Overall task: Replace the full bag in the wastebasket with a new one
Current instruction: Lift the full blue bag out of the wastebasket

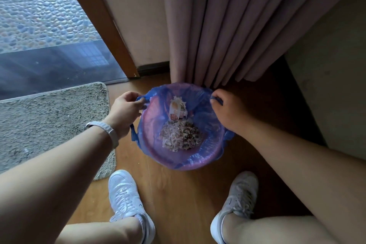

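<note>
Gripping the blue bag (200, 103) by its handle loops, left hand (126, 113) and right hand (227, 113) sit on opposite sides of the wastebasket (178, 161), equally near, so the bag lifts straight up between them

Grey shaggy rug (49, 123) left on wood floor (178, 194); pink curtain (237, 25) behind; glass door (39, 35).

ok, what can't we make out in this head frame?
- Wastebasket: its outer wall is covered by the folded-over blue bag, and the top-down view hides its depth.
- Right hand: its fingertips curl under the bag handle, so the exact grip is hidden.
- Left hand: its palm side faces away.
- Wrapper print: too small to read.
- New bag: none in frame.
- Trash: what lies under the top layer.
</note>
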{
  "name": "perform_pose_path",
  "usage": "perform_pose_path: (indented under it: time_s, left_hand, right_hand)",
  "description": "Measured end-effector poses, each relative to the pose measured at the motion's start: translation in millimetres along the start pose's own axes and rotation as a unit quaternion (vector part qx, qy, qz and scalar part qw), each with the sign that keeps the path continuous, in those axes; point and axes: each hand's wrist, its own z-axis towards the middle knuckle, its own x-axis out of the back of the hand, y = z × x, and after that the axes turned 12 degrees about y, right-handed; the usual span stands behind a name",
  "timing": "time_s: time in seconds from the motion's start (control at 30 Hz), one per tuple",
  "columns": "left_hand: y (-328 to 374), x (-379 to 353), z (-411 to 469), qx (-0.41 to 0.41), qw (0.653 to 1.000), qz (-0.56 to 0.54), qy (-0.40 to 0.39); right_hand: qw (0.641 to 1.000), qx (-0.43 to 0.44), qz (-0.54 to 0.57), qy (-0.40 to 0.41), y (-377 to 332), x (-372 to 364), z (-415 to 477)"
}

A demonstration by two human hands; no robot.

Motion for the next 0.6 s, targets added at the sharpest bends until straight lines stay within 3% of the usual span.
perform_pose_path:
  time_s: [0.27,0.43,0.6]
  left_hand:
    - [25,7,-33,-0.004,0.996,-0.021,-0.088]
    - [36,8,-45,0.001,0.998,-0.021,-0.063]
    - [45,-11,-54,0.063,0.997,0.011,-0.053]
  right_hand:
    - [0.997,0.053,0.056,0.008,-27,18,-12]
    - [0.999,0.032,0.039,0.000,-24,31,-28]
    - [0.999,0.005,0.017,-0.030,-22,31,-31]
